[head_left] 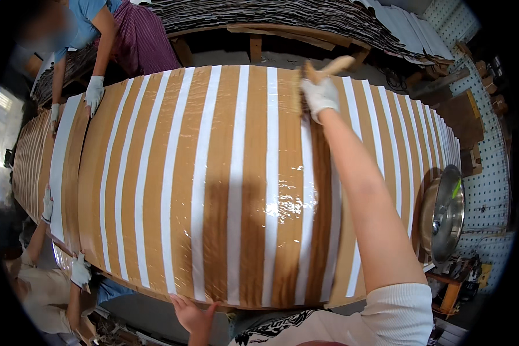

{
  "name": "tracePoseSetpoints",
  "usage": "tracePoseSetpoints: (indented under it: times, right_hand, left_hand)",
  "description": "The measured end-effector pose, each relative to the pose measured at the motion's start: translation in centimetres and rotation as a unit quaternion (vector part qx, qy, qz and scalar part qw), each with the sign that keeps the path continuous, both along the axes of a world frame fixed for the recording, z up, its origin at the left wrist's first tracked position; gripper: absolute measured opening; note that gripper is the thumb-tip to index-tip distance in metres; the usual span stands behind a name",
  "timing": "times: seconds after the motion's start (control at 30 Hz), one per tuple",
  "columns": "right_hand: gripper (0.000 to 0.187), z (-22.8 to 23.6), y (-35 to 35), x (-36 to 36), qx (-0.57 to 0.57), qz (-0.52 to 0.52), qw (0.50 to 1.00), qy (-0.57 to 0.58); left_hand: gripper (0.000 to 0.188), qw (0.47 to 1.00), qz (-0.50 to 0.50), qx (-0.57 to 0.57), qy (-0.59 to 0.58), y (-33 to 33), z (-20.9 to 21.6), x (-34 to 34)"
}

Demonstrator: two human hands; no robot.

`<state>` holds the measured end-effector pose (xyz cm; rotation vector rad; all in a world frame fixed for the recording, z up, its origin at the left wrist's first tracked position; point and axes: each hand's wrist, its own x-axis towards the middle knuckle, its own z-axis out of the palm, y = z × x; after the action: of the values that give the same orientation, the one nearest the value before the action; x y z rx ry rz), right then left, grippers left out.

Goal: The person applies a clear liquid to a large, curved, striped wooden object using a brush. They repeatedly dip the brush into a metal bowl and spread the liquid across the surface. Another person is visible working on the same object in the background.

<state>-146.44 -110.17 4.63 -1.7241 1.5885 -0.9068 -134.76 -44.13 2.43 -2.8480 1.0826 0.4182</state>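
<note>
Brown sheets with white strips between them cover a long table in front of me. My right hand, in a white glove, reaches to the far edge, closed on a wide brush with a wooden handle. The bristles press on the sheets there. A darker, wet-looking brown band runs from beneath the brush toward the near edge, and the surface left of it shines. My bare left hand rests at the near edge, thumb and fingers apart, holding nothing.
Right of the sheets stands a metal bowl with something green inside. Two people at the left have gloved hands on a loose sheet. Behind the table, a wooden bench carries stacked dark sheets. A perforated wall bounds the right.
</note>
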Motion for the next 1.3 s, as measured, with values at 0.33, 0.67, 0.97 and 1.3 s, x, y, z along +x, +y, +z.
tracePoseSetpoints:
  times: [0.33, 0.67, 0.97, 1.3]
  right_hand:
    - [0.050, 0.1, -3.1, -17.9, -0.053, -0.175, 0.956, 0.231]
    - [0.050, 4.2, 14.3, 23.5, 0.047, 0.184, 0.981, 0.036]
    - [0.049, 2.7, 18.3, 18.8, -0.006, 0.143, 0.988, 0.052]
    - [0.035, -1.2, 15.5, -18.3, -0.042, -0.154, 0.987, 0.010]
  left_hand:
    - [0.133, 0.992, 0.030, 0.116, 0.034, 0.0, 0.1, -0.3]
    - [0.133, 0.998, 0.034, 0.037, 0.023, -0.5, 0.9, -1.1]
    - [0.130, 1.000, 0.012, 0.016, 0.002, -0.2, 0.7, -1.2]
    - [0.119, 0.998, -0.020, 0.056, 0.001, -0.1, 0.7, 0.0]
